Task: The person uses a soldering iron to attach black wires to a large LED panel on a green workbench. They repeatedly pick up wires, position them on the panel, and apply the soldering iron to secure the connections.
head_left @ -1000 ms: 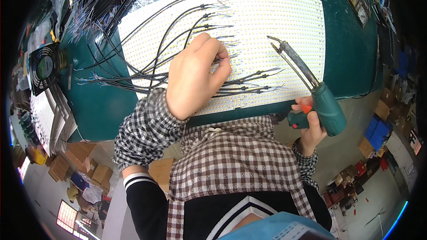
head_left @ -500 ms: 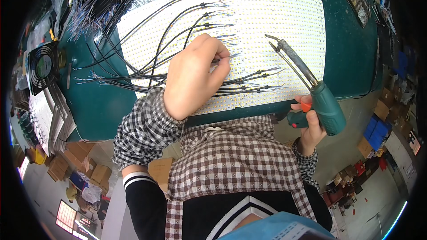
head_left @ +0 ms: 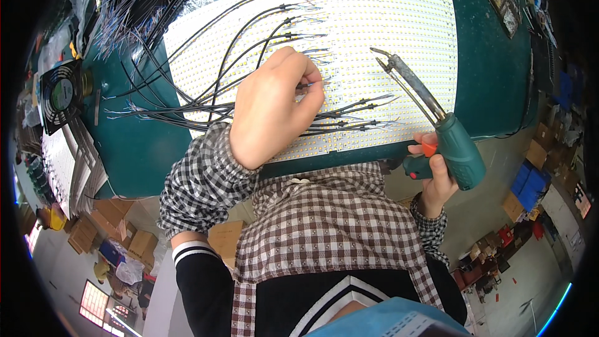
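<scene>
My left hand [head_left: 274, 103] is over the white LED panel [head_left: 393, 25], its thumb and fingers pinching the end of a black cable whose thin bared wires poke out at the fingertips. More black cables [head_left: 243, 19] with thin wire ends lie across the panel's left half, above and below that hand. In my right hand [head_left: 438, 181] is a green soldering gun [head_left: 460, 153] with an orange trigger, held at the panel's lower right edge. Its metal tip [head_left: 382, 53] points up and left, above the panel and apart from the wires.
The panel lies on a green table [head_left: 137, 156]. A thick bundle of black cables [head_left: 140, 0] spreads at the far left. A small black fan [head_left: 60, 95] stands at the left edge, with stacked white panels [head_left: 72, 162] below it. Tools and scraps [head_left: 499, 0] lie far right.
The wire ends at my left fingertips have shifted very slightly. Both hands and the soldering gun stay almost where they were.
</scene>
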The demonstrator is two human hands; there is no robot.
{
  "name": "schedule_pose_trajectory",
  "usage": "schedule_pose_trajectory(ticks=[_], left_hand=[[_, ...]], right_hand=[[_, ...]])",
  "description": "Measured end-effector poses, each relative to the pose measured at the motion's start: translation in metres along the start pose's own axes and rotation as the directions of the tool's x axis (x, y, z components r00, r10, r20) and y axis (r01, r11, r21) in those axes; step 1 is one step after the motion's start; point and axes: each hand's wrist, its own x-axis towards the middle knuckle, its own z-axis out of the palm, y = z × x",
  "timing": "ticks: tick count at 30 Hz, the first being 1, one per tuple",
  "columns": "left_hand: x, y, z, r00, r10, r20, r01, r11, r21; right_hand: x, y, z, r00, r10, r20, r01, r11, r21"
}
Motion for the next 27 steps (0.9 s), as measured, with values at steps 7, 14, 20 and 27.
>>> schedule_pose_trajectory(ticks=[7,14,20,27], left_hand=[[0.0037,-0.0008,0.0012,1.000,-0.014,0.015,0.015,0.997,-0.073],[0.0029,-0.0010,-0.0011,0.999,0.016,0.050,-0.021,0.994,0.103],[0.0029,-0.0012,-0.0009,0.998,0.029,0.055,-0.035,0.993,0.117],[0.0024,-0.0012,-0.0021,0.998,0.023,0.050,-0.024,1.000,0.007]], right_hand=[[-0.0020,0.0009,0.0000,1.000,0.010,-0.017,-0.010,1.000,-0.002],[-0.0035,0.0019,-0.0008,1.000,0.005,-0.012,-0.005,1.000,0.000],[-0.0040,0.0020,-0.0014,1.000,0.002,-0.004,-0.002,1.000,0.008],[-0.0042,0.0025,-0.0010,1.000,-0.003,-0.004,0.003,1.000,0.004]])
